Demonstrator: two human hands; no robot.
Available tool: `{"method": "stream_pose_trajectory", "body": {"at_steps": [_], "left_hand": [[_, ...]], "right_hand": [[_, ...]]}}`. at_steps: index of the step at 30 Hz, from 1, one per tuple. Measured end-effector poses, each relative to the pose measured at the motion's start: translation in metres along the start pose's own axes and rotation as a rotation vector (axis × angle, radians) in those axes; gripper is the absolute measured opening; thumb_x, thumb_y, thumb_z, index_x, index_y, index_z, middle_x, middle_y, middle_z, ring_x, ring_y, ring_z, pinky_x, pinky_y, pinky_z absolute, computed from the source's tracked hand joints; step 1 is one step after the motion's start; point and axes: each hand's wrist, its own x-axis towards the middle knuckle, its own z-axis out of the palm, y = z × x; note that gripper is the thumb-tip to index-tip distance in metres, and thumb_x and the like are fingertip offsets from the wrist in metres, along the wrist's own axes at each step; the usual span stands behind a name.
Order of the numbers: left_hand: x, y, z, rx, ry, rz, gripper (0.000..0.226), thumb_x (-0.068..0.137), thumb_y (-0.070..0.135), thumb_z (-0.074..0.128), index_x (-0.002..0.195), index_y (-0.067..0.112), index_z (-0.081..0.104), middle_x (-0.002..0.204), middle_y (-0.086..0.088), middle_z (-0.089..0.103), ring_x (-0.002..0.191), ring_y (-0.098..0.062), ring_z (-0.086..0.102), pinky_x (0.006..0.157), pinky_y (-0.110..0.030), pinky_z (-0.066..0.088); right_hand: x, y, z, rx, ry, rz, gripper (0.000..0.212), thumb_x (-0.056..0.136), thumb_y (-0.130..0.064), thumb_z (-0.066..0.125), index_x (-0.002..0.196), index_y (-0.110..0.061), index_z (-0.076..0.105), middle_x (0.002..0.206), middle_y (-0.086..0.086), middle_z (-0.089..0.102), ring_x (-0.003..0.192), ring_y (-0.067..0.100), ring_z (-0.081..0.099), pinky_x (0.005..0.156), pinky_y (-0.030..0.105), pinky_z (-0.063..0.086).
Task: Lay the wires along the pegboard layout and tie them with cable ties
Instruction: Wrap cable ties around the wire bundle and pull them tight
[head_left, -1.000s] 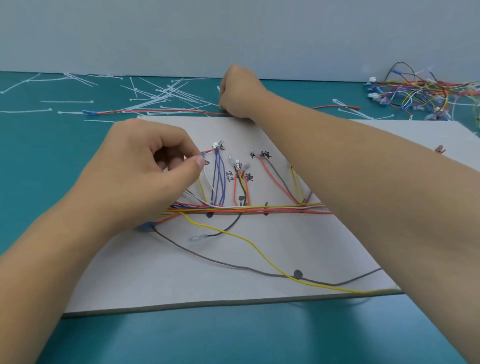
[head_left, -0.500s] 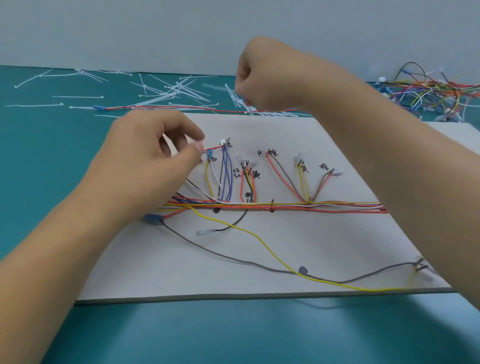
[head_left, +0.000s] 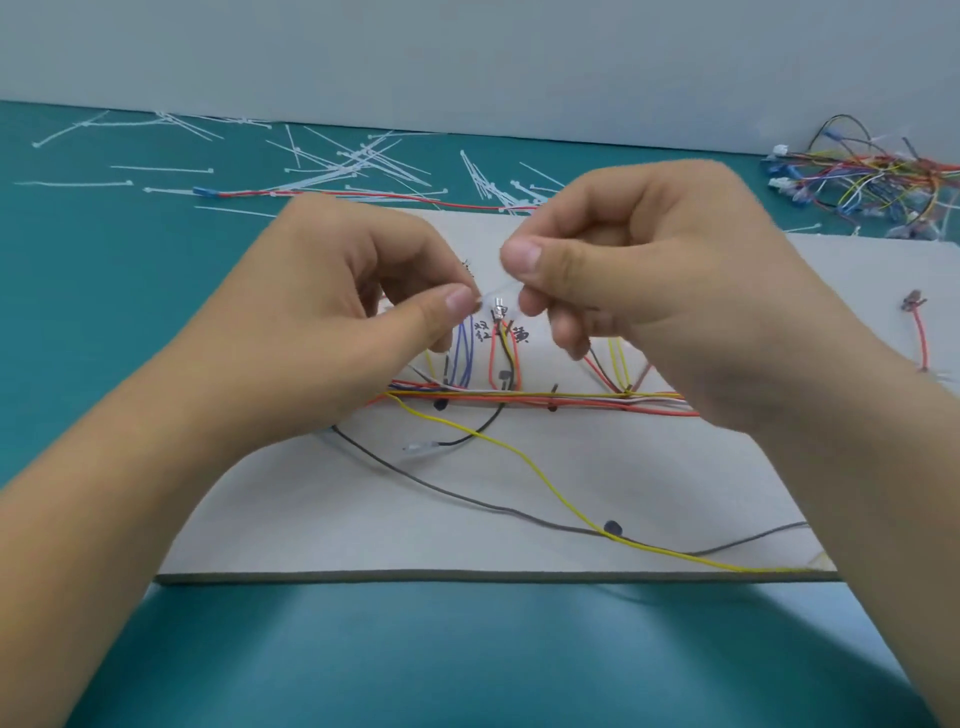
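Both my hands hang above the far half of the pegboard, thumbs nearly meeting. My right hand pinches a thin white cable tie between thumb and forefinger. My left hand is closed thumb to forefinger at the tie's other end, though blur hides the exact grip. The tie lies left to right between the thumbs. Just beneath them the blue wires climb toward the far edge from the wire bundle, which runs left to right across the board. The tie already lies crosswise to the blue wires, nearer my left hand, so I judge it only needs lowering around them.
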Motion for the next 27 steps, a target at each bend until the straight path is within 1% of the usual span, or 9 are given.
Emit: {"method": "stream_pose_trajectory", "body": {"at_steps": [3,6,7,10,12,15,19,23,27], "left_hand": [[-0.001,-0.001,-0.001,0.016,-0.076,-0.006,0.012,0.089,0.032,0.066,0.081,0.027,0.073,0.069,0.014,0.073,0.059,-0.023,0.059,0.061,-0.039,0.047],[-0.003,0.0,0.0,0.052,-0.092,0.011,0.012,0.089,0.029,0.064,0.08,0.029,0.072,0.069,0.015,0.073,0.063,-0.008,0.062,0.056,-0.013,0.041],[-0.003,0.0,0.0,0.056,-0.095,0.006,0.012,0.09,0.03,0.064,0.081,0.029,0.072,0.069,0.015,0.073,0.064,-0.008,0.063,0.058,-0.011,0.041],[0.0,-0.005,-0.01,0.067,-0.127,-0.019,0.012,0.089,0.04,0.065,0.087,0.033,0.075,0.079,0.019,0.076,0.069,-0.013,0.065,0.064,-0.032,0.051],[0.001,-0.013,-0.023,0.101,-0.183,-0.033,0.016,0.085,0.05,0.065,0.091,0.042,0.077,0.085,0.018,0.075,0.071,-0.016,0.066,0.067,-0.035,0.055],[0.001,-0.024,-0.042,0.119,-0.3,-0.024,0.023,0.079,0.061,0.065,0.097,0.051,0.076,0.082,0.006,0.07,0.067,-0.04,0.057,0.064,-0.048,0.056],[-0.003,-0.028,-0.054,0.053,-0.496,-0.021,0.034,0.078,0.072,0.073,0.101,0.047,0.078,0.084,0.004,0.074,0.066,-0.026,0.06,0.057,-0.031,0.044],[-0.002,-0.031,-0.05,0.085,-0.47,-0.069,0.028,0.074,0.07,0.077,0.09,0.048,0.08,0.078,0.008,0.074,0.063,-0.018,0.062,0.057,-0.022,0.043],[0.001,-0.03,-0.037,0.137,-0.459,-0.145,0.03,0.067,0.07,0.071,0.087,0.05,0.079,0.074,0.005,0.073,0.064,-0.021,0.064,0.068,-0.048,0.059]], "right_hand": [[-0.009,0.009,0.001,0.308,0.02,0.077,0.01,0.076,-0.015,0.077,0.083,-0.008,0.075,0.072,0.008,0.071,0.057,0.016,0.064,0.055,0.025,0.052],[-0.011,0.017,0.005,0.365,0.059,0.089,0.016,0.077,-0.013,0.072,0.091,-0.005,0.075,0.075,0.009,0.071,0.062,0.016,0.067,0.059,0.024,0.054],[-0.011,0.019,0.005,0.355,0.076,0.081,0.014,0.08,-0.011,0.071,0.092,-0.004,0.074,0.075,0.009,0.072,0.062,0.016,0.067,0.059,0.024,0.054],[-0.01,0.02,0.002,0.31,0.141,0.061,0.007,0.09,-0.004,0.068,0.092,-0.005,0.074,0.075,0.008,0.072,0.061,0.016,0.067,0.058,0.025,0.054],[-0.012,0.019,0.0,0.265,0.178,0.05,0.009,0.092,-0.003,0.067,0.091,-0.006,0.075,0.075,0.007,0.073,0.06,0.018,0.066,0.058,0.026,0.054],[-0.013,0.018,-0.005,0.216,0.199,0.04,0.009,0.093,-0.003,0.067,0.091,-0.007,0.075,0.075,0.008,0.073,0.059,0.018,0.066,0.058,0.027,0.054],[-0.013,0.013,-0.012,0.176,0.231,0.015,0.008,0.093,-0.004,0.068,0.092,-0.007,0.075,0.075,0.007,0.073,0.059,0.018,0.066,0.058,0.026,0.053],[-0.014,0.01,-0.02,0.149,0.255,0.001,0.01,0.093,-0.005,0.068,0.09,-0.009,0.076,0.075,0.007,0.073,0.059,0.018,0.065,0.06,0.028,0.054],[-0.015,0.009,-0.019,0.147,0.254,-0.007,0.01,0.093,-0.005,0.068,0.088,-0.009,0.075,0.073,0.006,0.073,0.059,0.018,0.065,0.061,0.028,0.054]]}}
